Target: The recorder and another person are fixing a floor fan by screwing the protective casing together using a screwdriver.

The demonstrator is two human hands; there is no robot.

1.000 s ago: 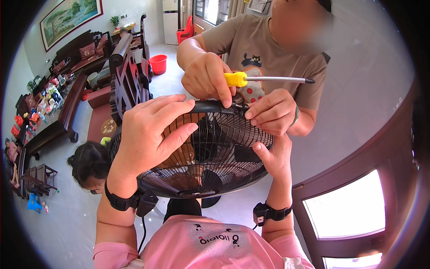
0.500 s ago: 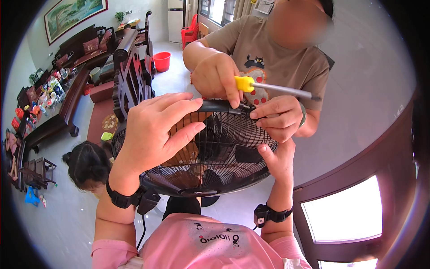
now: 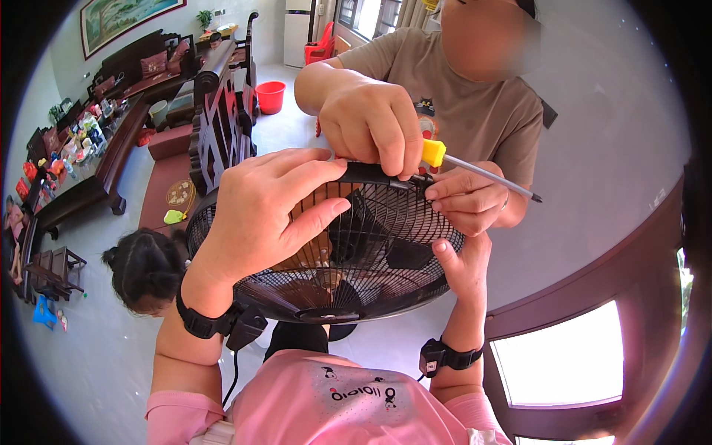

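Observation:
A round black fan guard of thin wire stands tilted in front of me. My left hand grips its upper left rim, the fingers over the top and the thumb toward me. Around the right side is my right hand, thumb up in front and the other fingers hidden behind the wire. Across from me, a co-worker's hand has a screwdriver with a yellow handle tucked in it, shaft pointing right. That hand and the co-worker's other hand pinch at a small fastening on the top rim.
A child's head is close to my left forearm. Dark carved wooden furniture and a cluttered long table stand on the left. A red bucket sits on the floor behind. A dark-framed door is at my right.
The co-worker's screwdriver hand has shifted right along the rim, and the screwdriver's tip has swung lower and to the right. My two hands keep their hold on the guard.

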